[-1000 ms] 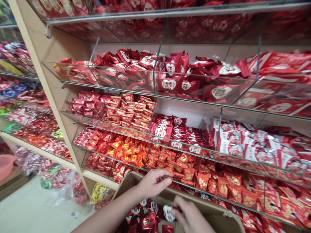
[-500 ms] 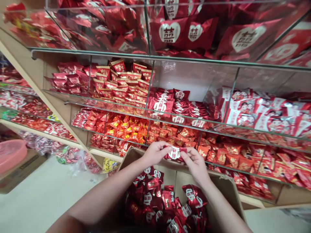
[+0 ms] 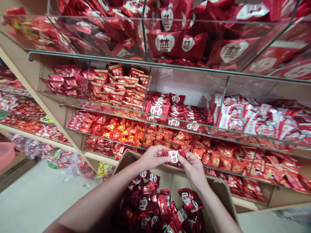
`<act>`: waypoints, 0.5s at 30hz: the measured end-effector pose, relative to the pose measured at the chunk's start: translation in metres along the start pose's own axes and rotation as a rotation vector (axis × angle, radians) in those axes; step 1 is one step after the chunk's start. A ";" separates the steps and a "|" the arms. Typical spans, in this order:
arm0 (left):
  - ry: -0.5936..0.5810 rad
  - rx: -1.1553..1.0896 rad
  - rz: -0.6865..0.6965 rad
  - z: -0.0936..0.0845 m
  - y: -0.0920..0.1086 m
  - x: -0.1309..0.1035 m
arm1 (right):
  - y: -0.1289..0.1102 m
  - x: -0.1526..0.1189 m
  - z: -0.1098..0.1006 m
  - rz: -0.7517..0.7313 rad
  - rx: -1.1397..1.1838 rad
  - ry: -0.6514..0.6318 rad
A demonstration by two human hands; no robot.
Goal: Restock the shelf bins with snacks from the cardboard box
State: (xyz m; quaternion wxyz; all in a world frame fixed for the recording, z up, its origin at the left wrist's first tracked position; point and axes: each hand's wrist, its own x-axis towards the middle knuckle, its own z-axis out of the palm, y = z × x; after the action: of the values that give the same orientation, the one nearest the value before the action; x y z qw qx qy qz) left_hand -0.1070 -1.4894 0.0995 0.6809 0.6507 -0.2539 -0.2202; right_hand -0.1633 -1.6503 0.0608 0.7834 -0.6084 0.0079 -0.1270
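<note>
Well left of the fingers is a pink basket. The left hand pinches one end of a red packet; beneath the fingers, a cardboard box holds more packets; the right hand pinches the other end, its hidden fingertips apparently behind.

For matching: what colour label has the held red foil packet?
White label, dark-lettered; head view.

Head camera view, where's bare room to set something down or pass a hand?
The pale floor between the clear plastic bags and the left forearm looks widest. A hand might pass above the shiny dark-red shelf packets, before the white back panel. Crowded: the brown cardboard box, heaped with wrapped red-and-white packets.
</note>
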 end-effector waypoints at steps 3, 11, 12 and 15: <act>0.070 0.005 0.039 0.002 -0.002 0.000 | -0.003 -0.001 0.003 -0.018 -0.013 -0.003; -0.053 -0.053 0.016 0.003 0.001 -0.003 | -0.013 -0.002 0.005 0.023 -0.064 -0.001; -0.080 -0.055 0.025 0.003 0.003 -0.004 | -0.014 -0.002 0.004 0.015 -0.080 -0.007; -0.094 -0.004 0.108 0.004 0.007 -0.006 | -0.018 -0.004 0.006 -0.015 -0.196 -0.113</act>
State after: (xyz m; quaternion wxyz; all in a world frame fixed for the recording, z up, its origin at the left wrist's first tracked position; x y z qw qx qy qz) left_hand -0.1142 -1.4884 0.1057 0.6805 0.6234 -0.3200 -0.2139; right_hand -0.1695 -1.6481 0.0786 0.7182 -0.6885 -0.0286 -0.0971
